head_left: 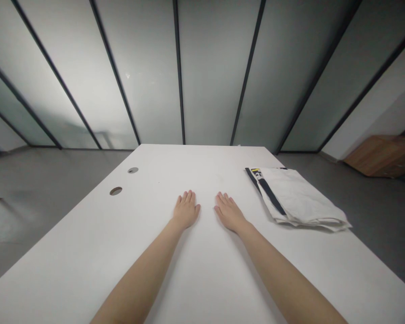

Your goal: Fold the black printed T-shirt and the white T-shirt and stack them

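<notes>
Both hands are just lying flat on a big white desk [162, 166], palms down and relaxed, not gripping anything. The left hand [186, 210] and right hand [230, 213] sit side by side around the middle of the desk, close together but not touching, with the fingers loosely spread. Nearest thing is a folded white cloth [299, 198] with a black strip [272, 195] along it, over by the right edge towards the far corner, well clear of the right hand. Two round cable holes [115, 191] sit near the left edge. Past the desk there's a frosted glass partition [216, 76], plus a wooden cabinet [381, 155] off to the right on the grey floor [374, 225].
</notes>
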`<state>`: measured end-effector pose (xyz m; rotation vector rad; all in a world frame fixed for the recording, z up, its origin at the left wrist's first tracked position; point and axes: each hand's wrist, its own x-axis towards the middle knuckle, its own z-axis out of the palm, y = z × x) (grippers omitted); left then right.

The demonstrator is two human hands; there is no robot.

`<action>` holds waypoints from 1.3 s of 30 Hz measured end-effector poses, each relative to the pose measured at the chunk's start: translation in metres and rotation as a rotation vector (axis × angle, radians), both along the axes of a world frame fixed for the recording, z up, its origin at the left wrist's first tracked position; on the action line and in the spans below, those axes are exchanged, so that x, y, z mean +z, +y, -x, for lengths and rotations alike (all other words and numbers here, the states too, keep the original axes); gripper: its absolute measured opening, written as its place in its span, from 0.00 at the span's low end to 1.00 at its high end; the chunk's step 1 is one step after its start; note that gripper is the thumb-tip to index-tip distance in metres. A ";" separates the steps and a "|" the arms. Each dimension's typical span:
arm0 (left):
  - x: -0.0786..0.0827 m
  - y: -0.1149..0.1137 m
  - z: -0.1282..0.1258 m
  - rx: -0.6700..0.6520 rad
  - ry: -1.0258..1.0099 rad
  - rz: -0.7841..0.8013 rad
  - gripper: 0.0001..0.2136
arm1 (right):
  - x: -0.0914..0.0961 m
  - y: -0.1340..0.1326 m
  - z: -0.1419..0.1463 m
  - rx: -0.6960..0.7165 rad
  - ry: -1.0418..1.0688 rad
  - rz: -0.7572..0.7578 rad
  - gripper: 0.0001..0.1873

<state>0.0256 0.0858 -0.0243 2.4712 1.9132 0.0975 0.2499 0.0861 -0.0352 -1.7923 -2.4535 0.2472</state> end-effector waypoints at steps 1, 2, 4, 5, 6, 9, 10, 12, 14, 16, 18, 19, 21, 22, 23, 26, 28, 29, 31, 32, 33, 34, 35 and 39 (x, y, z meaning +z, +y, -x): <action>-0.001 0.000 0.000 -0.001 -0.004 -0.003 0.32 | 0.000 0.000 0.000 0.000 -0.002 0.000 0.35; -0.002 0.000 0.000 -0.002 -0.007 -0.009 0.32 | 0.000 0.000 0.000 0.000 -0.002 -0.001 0.35; -0.003 0.001 0.001 -0.003 -0.011 -0.021 0.31 | 0.000 0.000 0.000 0.001 0.004 -0.005 0.35; -0.004 0.001 0.001 -0.003 -0.012 -0.022 0.31 | 0.001 0.000 -0.001 0.002 0.009 -0.006 0.35; -0.005 0.002 0.001 -0.003 -0.012 -0.022 0.31 | 0.001 0.000 -0.001 0.002 0.013 -0.007 0.35; -0.005 0.002 0.001 -0.005 -0.015 -0.022 0.32 | 0.003 -0.001 -0.001 -0.001 0.010 -0.003 0.34; -0.005 0.002 0.001 -0.006 -0.015 -0.024 0.32 | 0.004 -0.001 -0.001 -0.002 0.006 -0.001 0.34; -0.004 0.001 0.001 -0.007 -0.013 -0.024 0.32 | 0.006 -0.002 -0.001 0.000 0.000 0.002 0.34; -0.004 0.001 0.001 -0.007 -0.012 -0.025 0.32 | 0.007 -0.003 0.000 0.001 0.002 0.004 0.33; -0.004 0.001 0.001 -0.007 -0.013 -0.029 0.32 | 0.009 -0.004 0.000 -0.001 0.006 0.005 0.32; -0.004 0.001 0.001 -0.006 -0.014 -0.034 0.31 | 0.009 -0.004 0.001 -0.004 0.006 0.009 0.32; -0.004 0.001 0.000 -0.006 -0.013 -0.034 0.31 | 0.009 -0.004 0.001 -0.004 0.005 0.010 0.32; -0.004 0.001 0.000 -0.007 -0.013 -0.031 0.32 | 0.007 -0.003 0.000 -0.001 0.004 0.006 0.32; -0.004 0.001 0.000 -0.007 -0.013 -0.030 0.32 | 0.007 -0.003 0.000 0.001 0.005 0.002 0.32; -0.004 0.001 0.000 -0.007 -0.014 -0.030 0.32 | 0.006 -0.003 -0.001 0.004 0.005 -0.002 0.32; -0.003 0.001 0.000 -0.007 -0.018 -0.035 0.31 | 0.004 -0.002 -0.002 0.008 0.009 -0.007 0.32; -0.002 0.001 0.000 -0.007 -0.021 -0.034 0.31 | 0.003 -0.001 -0.002 0.008 0.013 -0.005 0.32; -0.002 0.000 0.000 -0.007 -0.022 -0.031 0.31 | 0.003 -0.001 -0.002 0.007 0.015 -0.002 0.32; -0.001 0.000 0.000 -0.004 -0.020 -0.023 0.31 | 0.004 -0.001 -0.002 0.005 0.017 0.004 0.32; -0.001 0.000 0.000 -0.003 -0.018 -0.019 0.31 | 0.004 -0.001 -0.002 0.004 0.016 0.007 0.32; -0.001 0.001 0.000 -0.002 -0.017 -0.018 0.32 | 0.004 -0.001 -0.002 0.004 0.015 0.009 0.32; -0.002 0.001 0.000 -0.003 -0.016 -0.017 0.32 | 0.004 -0.001 -0.002 0.004 0.013 0.010 0.32; -0.002 0.001 0.000 -0.004 -0.017 -0.018 0.32 | 0.005 -0.001 -0.002 0.004 0.011 0.011 0.32; -0.002 0.001 0.000 -0.006 -0.018 -0.019 0.31 | 0.007 -0.002 -0.001 0.005 0.004 0.010 0.32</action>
